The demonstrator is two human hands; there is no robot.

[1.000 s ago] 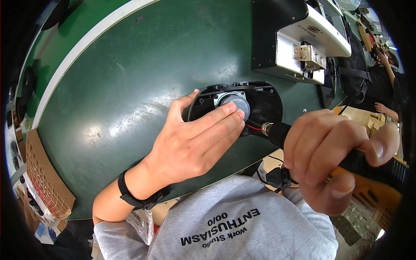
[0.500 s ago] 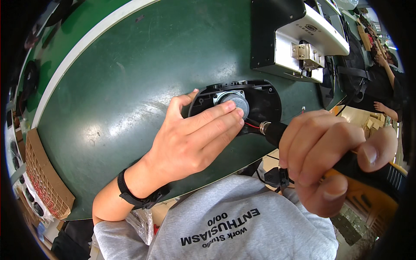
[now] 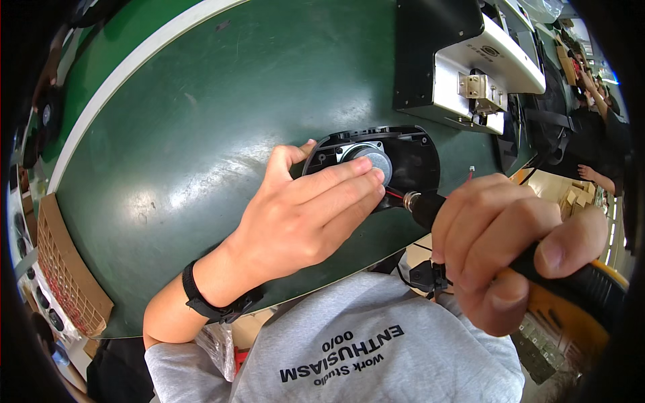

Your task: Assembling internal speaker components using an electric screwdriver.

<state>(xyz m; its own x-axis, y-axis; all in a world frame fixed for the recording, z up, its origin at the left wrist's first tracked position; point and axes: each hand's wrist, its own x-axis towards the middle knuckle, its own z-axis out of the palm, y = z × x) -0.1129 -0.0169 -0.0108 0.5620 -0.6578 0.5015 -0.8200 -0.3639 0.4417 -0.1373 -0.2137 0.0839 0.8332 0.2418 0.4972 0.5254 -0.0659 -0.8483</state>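
Note:
A black plastic housing (image 3: pixel 420 161) with a curved rim lies open side up on the green table. Inside it is a round speaker (image 3: pixel 381 160) with a grey magnet and a metal frame. My left hand (image 3: pixel 295 215) reaches over the housing, its fingertips pressed on the magnet and its thumb at the left rim. Gripped in my right hand (image 3: pixel 514 238) is a black and orange power screwdriver (image 3: pixel 426 209). Its metal nose points left into the near right side of the speaker, beside a red wire (image 3: pixel 394 193). My left fingers hide the bit's tip and any screw.
A black and silver machine (image 3: pixel 463 87) stands at the back right of the green table (image 3: pixel 235 87). A small white connector (image 3: pixel 471 168) lies right of the housing. A cardboard piece with a grid (image 3: pixel 70 269) is at the left edge. Another person's hand (image 3: pixel 588 172) shows far right.
The whole view has shifted slightly. My left hand stays on the speaker, and the screwdriver keeps nearly the same place against it, with my right hand tilted a little lower.

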